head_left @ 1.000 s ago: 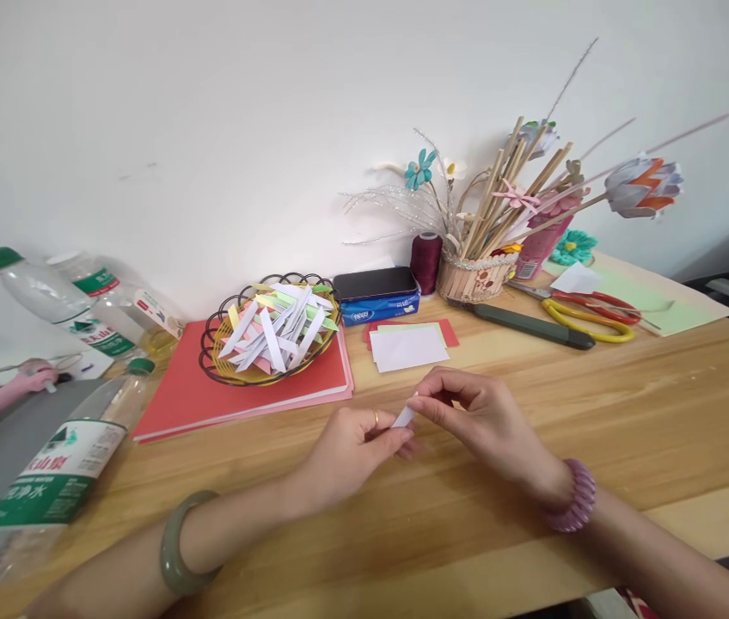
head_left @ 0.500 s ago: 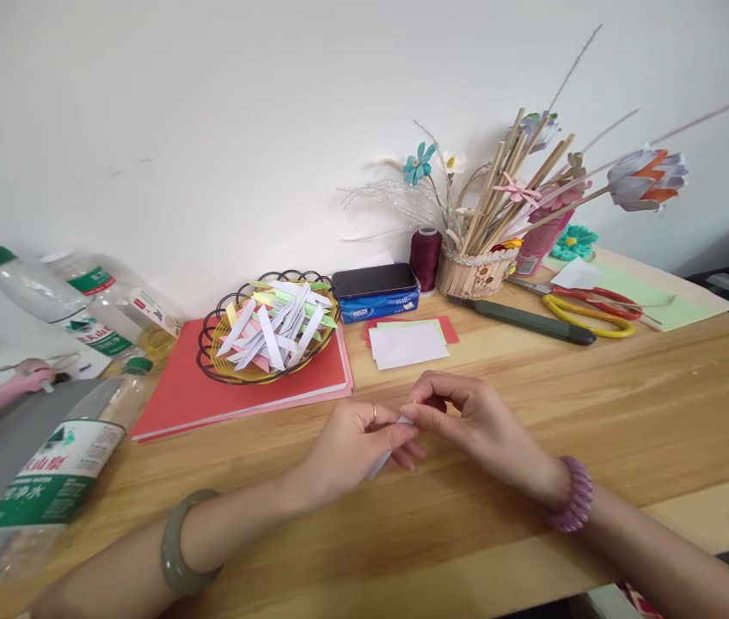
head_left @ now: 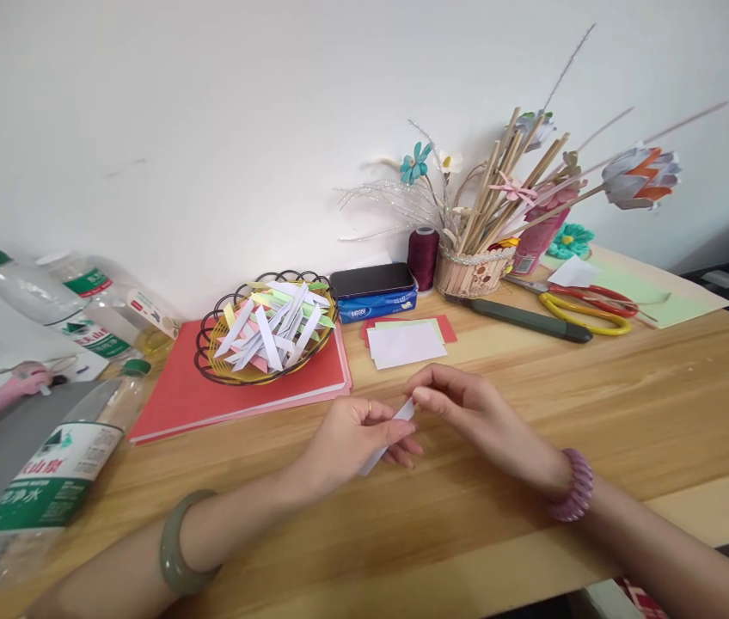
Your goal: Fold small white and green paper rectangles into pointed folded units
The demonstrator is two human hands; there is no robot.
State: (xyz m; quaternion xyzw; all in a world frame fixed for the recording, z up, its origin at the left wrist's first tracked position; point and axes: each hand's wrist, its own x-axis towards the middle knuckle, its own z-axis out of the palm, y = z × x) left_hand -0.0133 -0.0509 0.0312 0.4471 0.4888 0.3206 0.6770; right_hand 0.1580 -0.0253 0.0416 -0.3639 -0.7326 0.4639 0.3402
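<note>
So the little white paper strip [head_left: 387, 437] sits right between both hands, just above the wooden table [head_left: 628, 404], front and centre. The left hand [head_left: 355, 438] pinches the lower part with its fingertips closed on it, and the right hand [head_left: 468, 408] nips the top end between thumb and forefinger; I'd guess that two-point grip is there to keep the strip taut for creasing. Just behind sits a small stack of cut paper [head_left: 407, 342], white on top, handy to reach. Further left, one wire basket [head_left: 266, 337] holds a heap of folded strips, too many for me to count, resting on a red folder [head_left: 235, 391]. I count three water bottles [head_left: 48, 490] at left, and two pairs of scissors [head_left: 587, 308] at right.
</note>
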